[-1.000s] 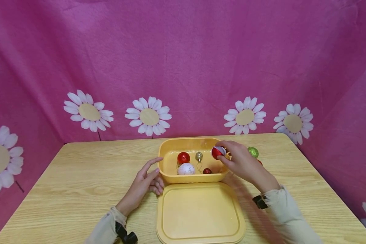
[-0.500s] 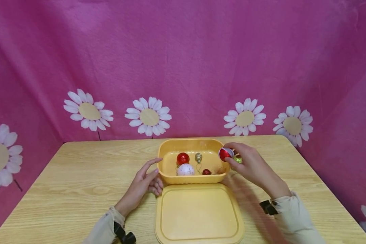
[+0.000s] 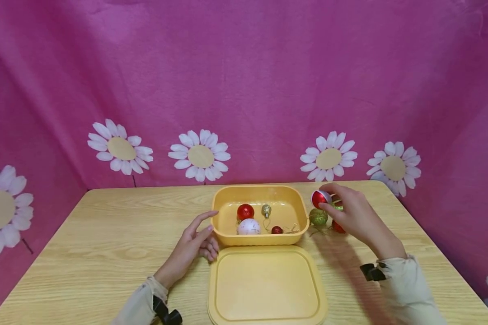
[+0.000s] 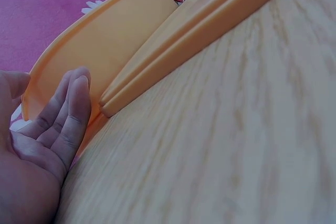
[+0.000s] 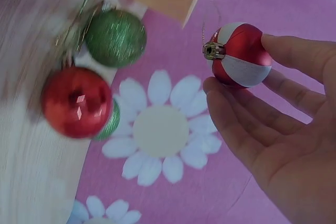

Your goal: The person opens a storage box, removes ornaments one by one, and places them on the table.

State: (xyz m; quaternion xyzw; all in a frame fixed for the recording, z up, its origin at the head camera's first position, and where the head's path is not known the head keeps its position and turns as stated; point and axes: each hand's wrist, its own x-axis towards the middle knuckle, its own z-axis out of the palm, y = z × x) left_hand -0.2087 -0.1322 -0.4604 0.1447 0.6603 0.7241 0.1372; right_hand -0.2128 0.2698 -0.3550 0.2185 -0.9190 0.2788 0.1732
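Note:
My right hand (image 3: 358,217) pinches a red-and-white Christmas ball (image 3: 319,198) between thumb and fingers, raised just right of a yellow plastic box (image 3: 260,241). In the right wrist view, the ball (image 5: 242,57) shows a gold cap and a thin hanging loop. My left hand (image 3: 187,250) touches the box's left side, index finger straight at the rim. The box contains a red ball (image 3: 246,211), a white speckled ball (image 3: 249,227), a small gold ornament (image 3: 266,210) and a small dark red ball (image 3: 277,230).
Its yellow lid (image 3: 267,285) lies on the wooden table (image 3: 105,243) in front of the box. Right of the box, beneath my right hand, are a green glittery ball (image 3: 319,217), another partly hidden green one and a red ball (image 3: 338,227). A pink flowered curtain stands behind.
My right hand has carried the red-and-white ball from above the box's right end out to the right, over the green and red balls. The left hand stays by the box.

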